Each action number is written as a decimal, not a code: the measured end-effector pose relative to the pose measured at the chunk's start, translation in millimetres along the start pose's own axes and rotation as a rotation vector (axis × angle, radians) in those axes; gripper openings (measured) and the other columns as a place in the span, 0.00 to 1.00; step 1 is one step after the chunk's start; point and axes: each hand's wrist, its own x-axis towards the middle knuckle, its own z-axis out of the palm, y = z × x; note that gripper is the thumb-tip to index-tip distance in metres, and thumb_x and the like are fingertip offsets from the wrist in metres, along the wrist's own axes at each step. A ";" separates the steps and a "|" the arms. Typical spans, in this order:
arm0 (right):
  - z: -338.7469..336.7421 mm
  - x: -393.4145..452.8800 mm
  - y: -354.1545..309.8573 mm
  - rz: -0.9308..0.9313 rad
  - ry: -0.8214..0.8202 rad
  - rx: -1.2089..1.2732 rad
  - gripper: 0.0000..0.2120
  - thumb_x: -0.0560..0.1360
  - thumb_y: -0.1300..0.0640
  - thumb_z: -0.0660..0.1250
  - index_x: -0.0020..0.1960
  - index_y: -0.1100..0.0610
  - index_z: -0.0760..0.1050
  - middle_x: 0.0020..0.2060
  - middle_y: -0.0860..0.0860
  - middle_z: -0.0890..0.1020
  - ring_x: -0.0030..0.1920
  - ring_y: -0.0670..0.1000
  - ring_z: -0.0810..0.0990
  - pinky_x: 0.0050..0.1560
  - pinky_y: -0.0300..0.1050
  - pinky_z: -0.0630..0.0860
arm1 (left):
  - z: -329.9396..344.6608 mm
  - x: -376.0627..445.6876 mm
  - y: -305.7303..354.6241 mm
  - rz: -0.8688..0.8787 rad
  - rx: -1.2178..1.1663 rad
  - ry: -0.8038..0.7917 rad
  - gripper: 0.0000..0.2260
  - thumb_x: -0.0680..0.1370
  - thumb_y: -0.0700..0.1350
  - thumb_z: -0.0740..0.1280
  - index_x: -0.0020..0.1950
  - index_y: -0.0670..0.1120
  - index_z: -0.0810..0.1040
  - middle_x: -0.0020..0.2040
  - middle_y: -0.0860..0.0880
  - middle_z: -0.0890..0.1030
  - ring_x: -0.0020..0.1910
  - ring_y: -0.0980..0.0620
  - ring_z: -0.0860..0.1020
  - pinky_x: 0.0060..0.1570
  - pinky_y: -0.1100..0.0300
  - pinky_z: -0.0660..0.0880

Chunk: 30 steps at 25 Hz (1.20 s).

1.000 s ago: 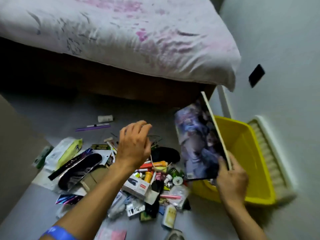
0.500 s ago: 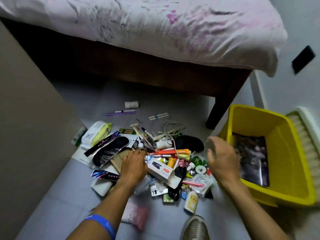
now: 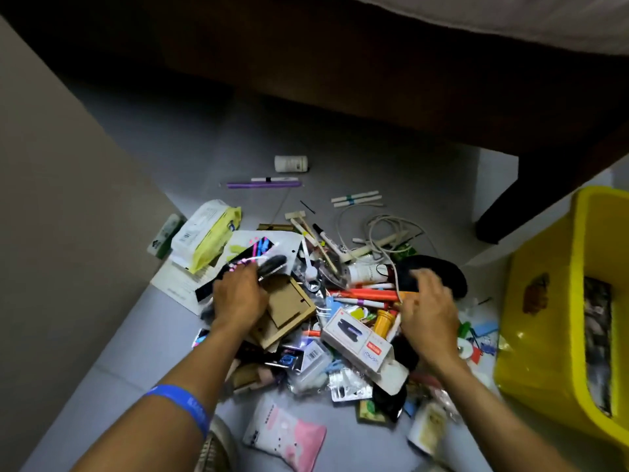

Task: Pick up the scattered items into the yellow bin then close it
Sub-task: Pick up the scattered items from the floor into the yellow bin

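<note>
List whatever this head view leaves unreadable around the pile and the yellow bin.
- Yellow bin: cut off by the right edge; no lid in view.
- Left hand: its fingers curl under, so what they hold is hidden.
- Right hand: motion-blurred, grip unclear.
- White bottle: label too small to read.

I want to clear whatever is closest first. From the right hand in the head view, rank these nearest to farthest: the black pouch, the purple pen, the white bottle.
From the right hand:
1. Black pouch, just beyond its fingers.
2. Purple pen, up-left on the floor.
3. White bottle, just past the pen, near the bed.
</note>
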 end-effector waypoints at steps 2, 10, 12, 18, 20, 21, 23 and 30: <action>-7.4 32.6 19.2 0.184 -0.087 -0.069 0.37 0.70 0.64 0.68 0.76 0.54 0.58 0.76 0.56 0.62 0.68 0.62 0.67 0.65 0.58 0.69 | -10.1 -2.8 3.1 0.026 -0.080 0.152 0.15 0.74 0.41 0.65 0.60 0.48 0.78 0.52 0.43 0.83 0.51 0.40 0.80 0.49 0.52 0.74; -16.6 34.4 46.9 0.031 -0.339 -0.275 0.12 0.71 0.58 0.69 0.53 0.59 0.79 0.45 0.64 0.83 0.48 0.64 0.80 0.48 0.56 0.77 | -62.3 -20.5 -6.7 -0.286 -1.178 0.205 0.04 0.75 0.45 0.72 0.43 0.53 0.80 0.40 0.57 0.83 0.42 0.57 0.81 0.37 0.64 0.74; -33.4 13.1 38.5 0.020 -0.210 -0.226 0.06 0.72 0.59 0.68 0.47 0.59 0.81 0.41 0.62 0.83 0.45 0.63 0.79 0.46 0.54 0.76 | -63.0 -34.1 -2.5 -0.362 -1.317 0.187 0.04 0.74 0.43 0.73 0.44 0.52 0.81 0.41 0.56 0.84 0.41 0.57 0.83 0.38 0.63 0.76; -85.8 -45.6 -38.9 0.066 -0.034 0.529 0.05 0.74 0.55 0.73 0.41 0.54 0.80 0.33 0.47 0.83 0.32 0.47 0.80 0.30 0.37 0.71 | -57.3 -86.5 13.6 -0.517 -1.578 -0.053 0.08 0.75 0.38 0.70 0.53 0.43 0.81 0.48 0.43 0.85 0.46 0.43 0.84 0.45 0.46 0.82; -77.3 -59.1 -78.4 0.125 -0.438 0.900 0.02 0.74 0.56 0.72 0.43 0.53 0.83 0.40 0.47 0.86 0.40 0.44 0.84 0.37 0.33 0.76 | -50.1 -103.9 26.4 -0.482 -1.611 -0.187 0.09 0.75 0.35 0.68 0.55 0.40 0.81 0.50 0.39 0.85 0.46 0.41 0.83 0.50 0.44 0.80; -66.9 -63.7 -92.5 0.082 -0.561 0.864 0.02 0.75 0.58 0.72 0.46 0.53 0.83 0.45 0.48 0.86 0.45 0.45 0.84 0.43 0.34 0.77 | -47.6 -112.9 32.4 -0.441 -1.661 -0.265 0.09 0.76 0.35 0.67 0.55 0.40 0.81 0.51 0.38 0.84 0.47 0.40 0.83 0.51 0.45 0.80; -46.4 -67.5 -108.0 0.071 -0.633 0.825 0.07 0.73 0.61 0.73 0.51 0.54 0.82 0.48 0.47 0.86 0.47 0.43 0.84 0.44 0.34 0.76 | -41.1 -122.8 38.0 -0.385 -1.801 -0.407 0.09 0.79 0.39 0.65 0.57 0.41 0.80 0.52 0.38 0.84 0.49 0.40 0.83 0.52 0.46 0.79; -7.5 -54.2 -97.2 0.380 -0.516 0.925 0.28 0.69 0.72 0.73 0.62 0.50 0.70 0.45 0.52 0.85 0.42 0.51 0.85 0.42 0.47 0.81 | 12.6 -114.5 -17.2 -1.029 -1.206 0.044 0.09 0.75 0.44 0.70 0.51 0.40 0.79 0.44 0.42 0.84 0.33 0.50 0.79 0.26 0.64 0.69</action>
